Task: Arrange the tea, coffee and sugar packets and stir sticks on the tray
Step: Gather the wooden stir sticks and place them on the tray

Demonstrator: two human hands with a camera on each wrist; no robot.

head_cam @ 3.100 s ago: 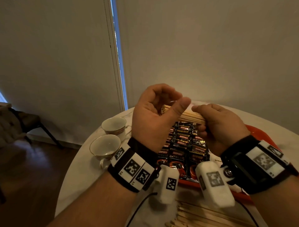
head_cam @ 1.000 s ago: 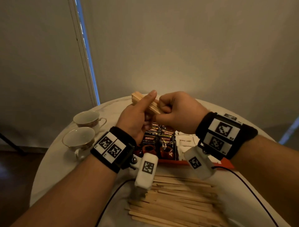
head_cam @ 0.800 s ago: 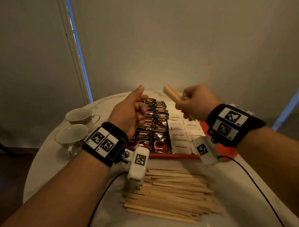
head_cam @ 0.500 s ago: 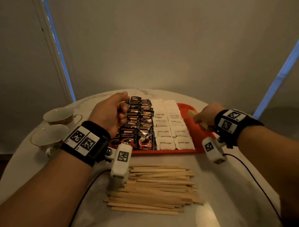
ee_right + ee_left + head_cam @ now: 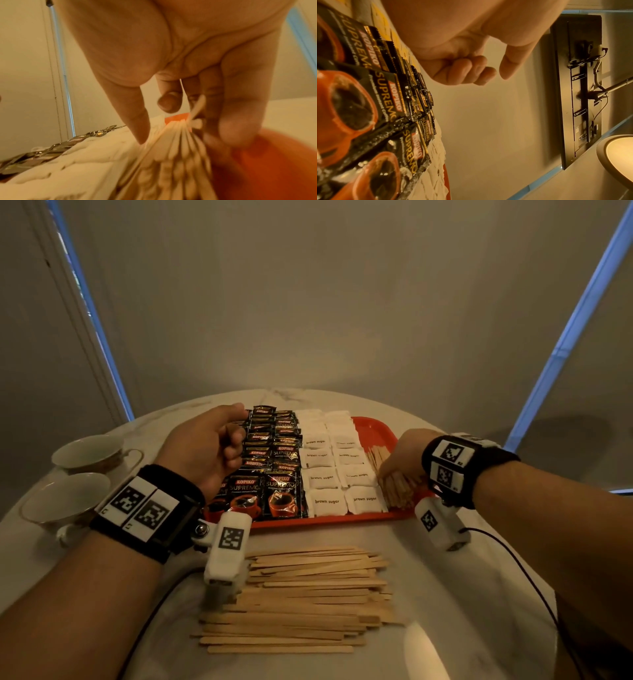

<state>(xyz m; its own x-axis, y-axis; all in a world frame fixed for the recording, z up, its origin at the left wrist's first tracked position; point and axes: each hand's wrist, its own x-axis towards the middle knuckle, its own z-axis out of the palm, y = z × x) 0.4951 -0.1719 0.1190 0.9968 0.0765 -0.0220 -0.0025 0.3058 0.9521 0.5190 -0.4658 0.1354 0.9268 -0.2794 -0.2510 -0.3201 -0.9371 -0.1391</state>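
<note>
A red tray [image 5: 373, 429] holds columns of black coffee packets [image 5: 274, 453] and two columns of white brown-sugar packets [image 5: 329, 474]. On the tray's right part lies a bundle of wooden stir sticks [image 5: 397, 491], next to the sugar. My right hand [image 5: 387, 474] grips that bundle, thumb on one side and fingers on the other, and the sticks [image 5: 171, 162] fan out below it. My left hand [image 5: 233, 436] hovers over the coffee packets [image 5: 385, 108], fingers curled into the palm, holding nothing.
A loose pile of stir sticks [image 5: 308, 594] lies on the round white table in front of the tray. Two teacups [image 5: 87, 451] [image 5: 65, 501] stand at the left edge. Cables run from both wrist cameras across the table.
Both hands held the stick bundle up in front. The left hand let go and stayed over the coffee packets. The right hand carried the bundle down onto the tray's right side.
</note>
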